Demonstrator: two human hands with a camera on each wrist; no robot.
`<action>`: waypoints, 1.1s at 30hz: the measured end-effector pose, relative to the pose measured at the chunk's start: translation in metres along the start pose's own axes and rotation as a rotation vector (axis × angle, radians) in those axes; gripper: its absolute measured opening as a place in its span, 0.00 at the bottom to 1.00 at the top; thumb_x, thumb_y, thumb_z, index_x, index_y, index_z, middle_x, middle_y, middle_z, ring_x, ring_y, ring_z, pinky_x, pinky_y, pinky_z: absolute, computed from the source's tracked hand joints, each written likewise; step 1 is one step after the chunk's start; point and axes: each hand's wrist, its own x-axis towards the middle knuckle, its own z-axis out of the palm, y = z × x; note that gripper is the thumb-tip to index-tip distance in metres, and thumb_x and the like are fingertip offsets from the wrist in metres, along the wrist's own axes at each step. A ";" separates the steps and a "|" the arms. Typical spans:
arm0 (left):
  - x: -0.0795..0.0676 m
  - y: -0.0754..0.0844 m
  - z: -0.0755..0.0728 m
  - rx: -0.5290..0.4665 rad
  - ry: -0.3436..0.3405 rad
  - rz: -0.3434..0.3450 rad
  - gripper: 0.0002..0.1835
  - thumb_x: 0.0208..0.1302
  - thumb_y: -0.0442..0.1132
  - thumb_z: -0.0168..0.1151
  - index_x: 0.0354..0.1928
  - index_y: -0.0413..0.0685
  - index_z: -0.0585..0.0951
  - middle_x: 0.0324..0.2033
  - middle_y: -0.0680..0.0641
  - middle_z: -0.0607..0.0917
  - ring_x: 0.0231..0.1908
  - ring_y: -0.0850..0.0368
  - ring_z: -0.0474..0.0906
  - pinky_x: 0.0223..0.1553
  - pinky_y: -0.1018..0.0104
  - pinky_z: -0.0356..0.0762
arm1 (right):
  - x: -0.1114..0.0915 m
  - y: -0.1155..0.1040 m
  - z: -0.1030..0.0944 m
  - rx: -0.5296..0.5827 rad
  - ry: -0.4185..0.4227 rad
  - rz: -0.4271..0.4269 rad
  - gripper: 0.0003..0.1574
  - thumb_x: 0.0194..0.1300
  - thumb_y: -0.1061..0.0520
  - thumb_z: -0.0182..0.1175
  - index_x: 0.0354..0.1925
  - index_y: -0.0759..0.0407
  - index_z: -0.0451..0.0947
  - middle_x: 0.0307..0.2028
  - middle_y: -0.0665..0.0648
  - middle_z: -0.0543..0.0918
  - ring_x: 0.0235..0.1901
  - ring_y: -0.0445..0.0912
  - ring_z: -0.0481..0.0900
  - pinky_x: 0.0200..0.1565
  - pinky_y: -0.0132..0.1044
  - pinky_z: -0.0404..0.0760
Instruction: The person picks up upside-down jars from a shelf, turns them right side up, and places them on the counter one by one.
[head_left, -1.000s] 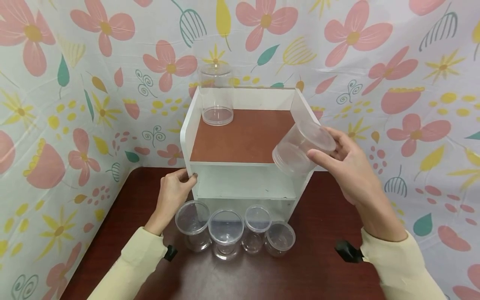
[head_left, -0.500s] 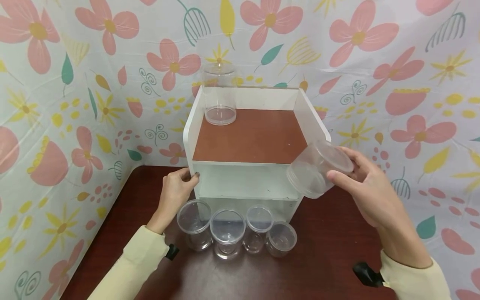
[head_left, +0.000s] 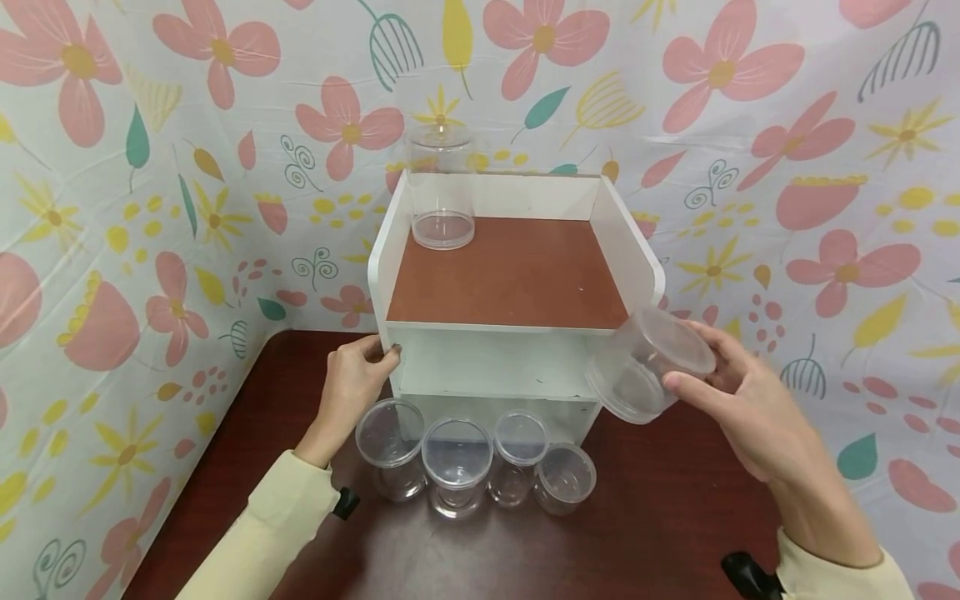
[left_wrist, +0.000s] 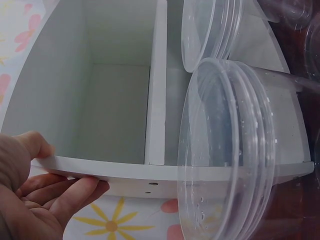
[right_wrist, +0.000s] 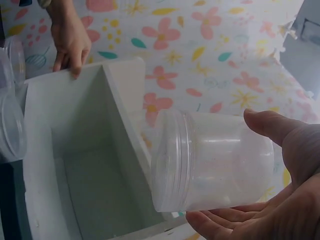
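Observation:
My left hand (head_left: 351, 382) grips the front edge of the white shelf unit's left side panel (left_wrist: 120, 169), thumb on the inner face and fingers outside. In my right hand (head_left: 750, 400) is a clear plastic jar (head_left: 651, 365), held between thumb and fingers near its base. Its lidded end (right_wrist: 172, 162) points away from the palm, down and left in the head view. This jar is tilted in front of the unit's right side, level with the middle shelf (head_left: 495, 362). A tall clear jar (head_left: 442, 192) stands upright at the back left of the brown top (head_left: 517, 275).
Several lidded clear jars stand in a row on the dark red table before the unit, among them a wide-topped jar (head_left: 457, 467) and a short jar (head_left: 565, 477) at the right end. A floral cloth (head_left: 750, 158) hangs behind. The table (head_left: 637, 533) extends right of the row.
My right hand has carried the jar right and down, from over the brown top's front right corner to in front of the middle shelf's right side. My left hand keeps its grip.

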 end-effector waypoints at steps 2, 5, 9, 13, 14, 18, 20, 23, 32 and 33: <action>0.000 0.001 0.000 -0.001 -0.001 0.000 0.12 0.69 0.40 0.66 0.49 0.43 0.90 0.33 0.46 0.91 0.27 0.54 0.79 0.30 0.60 0.73 | -0.002 0.005 -0.001 0.004 0.000 0.003 0.37 0.71 0.73 0.58 0.73 0.57 0.63 0.62 0.53 0.75 0.54 0.41 0.82 0.54 0.25 0.77; 0.000 0.002 0.000 0.000 -0.001 0.001 0.12 0.69 0.40 0.66 0.48 0.43 0.90 0.33 0.46 0.91 0.27 0.53 0.79 0.30 0.59 0.73 | -0.005 0.012 -0.002 -0.003 0.003 0.009 0.36 0.71 0.73 0.59 0.72 0.57 0.64 0.61 0.52 0.76 0.54 0.40 0.82 0.53 0.25 0.77; 0.000 0.002 0.000 0.007 -0.001 -0.004 0.12 0.69 0.40 0.66 0.48 0.44 0.90 0.34 0.46 0.91 0.29 0.53 0.81 0.32 0.58 0.75 | -0.009 0.020 -0.001 -0.020 0.012 0.033 0.35 0.71 0.71 0.60 0.71 0.56 0.66 0.61 0.49 0.78 0.53 0.39 0.83 0.53 0.25 0.77; 0.000 0.003 0.000 0.010 -0.001 -0.006 0.12 0.69 0.41 0.67 0.48 0.45 0.90 0.35 0.45 0.91 0.31 0.53 0.83 0.34 0.58 0.77 | -0.013 0.025 0.000 -0.038 0.016 0.069 0.34 0.72 0.69 0.61 0.72 0.56 0.66 0.59 0.49 0.79 0.53 0.39 0.82 0.53 0.25 0.77; 0.000 0.003 0.000 0.010 -0.002 -0.006 0.12 0.69 0.41 0.67 0.48 0.45 0.90 0.35 0.45 0.91 0.32 0.53 0.84 0.34 0.58 0.77 | -0.014 0.027 0.001 -0.048 0.016 0.080 0.34 0.72 0.68 0.61 0.72 0.56 0.66 0.59 0.49 0.79 0.53 0.39 0.82 0.53 0.25 0.77; 0.000 0.003 -0.001 0.010 -0.001 -0.008 0.12 0.69 0.41 0.67 0.48 0.46 0.90 0.35 0.45 0.91 0.32 0.53 0.84 0.34 0.58 0.77 | -0.017 0.033 0.002 -0.064 0.014 0.121 0.34 0.74 0.65 0.61 0.73 0.55 0.64 0.59 0.50 0.78 0.54 0.38 0.81 0.54 0.25 0.75; 0.000 0.002 -0.001 0.010 0.001 -0.011 0.11 0.69 0.41 0.67 0.48 0.46 0.90 0.35 0.46 0.91 0.30 0.53 0.83 0.33 0.58 0.76 | -0.019 0.038 0.003 -0.052 0.013 0.128 0.34 0.74 0.65 0.60 0.73 0.54 0.65 0.59 0.49 0.79 0.54 0.38 0.80 0.54 0.24 0.74; 0.000 0.002 -0.001 0.010 0.004 -0.015 0.11 0.69 0.41 0.66 0.48 0.46 0.90 0.34 0.46 0.91 0.29 0.54 0.80 0.32 0.59 0.74 | -0.020 0.045 0.005 -0.006 0.008 0.119 0.33 0.74 0.67 0.59 0.72 0.56 0.65 0.59 0.48 0.79 0.55 0.37 0.80 0.55 0.24 0.72; -0.001 -0.002 0.001 0.023 0.005 -0.012 0.12 0.69 0.42 0.66 0.49 0.47 0.90 0.34 0.47 0.91 0.28 0.54 0.78 0.30 0.61 0.73 | -0.022 0.059 0.013 0.037 0.000 0.130 0.32 0.74 0.67 0.58 0.72 0.59 0.63 0.62 0.48 0.76 0.56 0.37 0.79 0.56 0.24 0.72; -0.001 -0.002 0.001 0.023 0.005 -0.010 0.12 0.69 0.42 0.66 0.49 0.46 0.90 0.34 0.47 0.91 0.28 0.55 0.78 0.31 0.61 0.73 | -0.022 0.061 0.014 0.037 0.002 0.132 0.32 0.74 0.67 0.58 0.72 0.59 0.64 0.62 0.48 0.77 0.56 0.37 0.79 0.56 0.25 0.72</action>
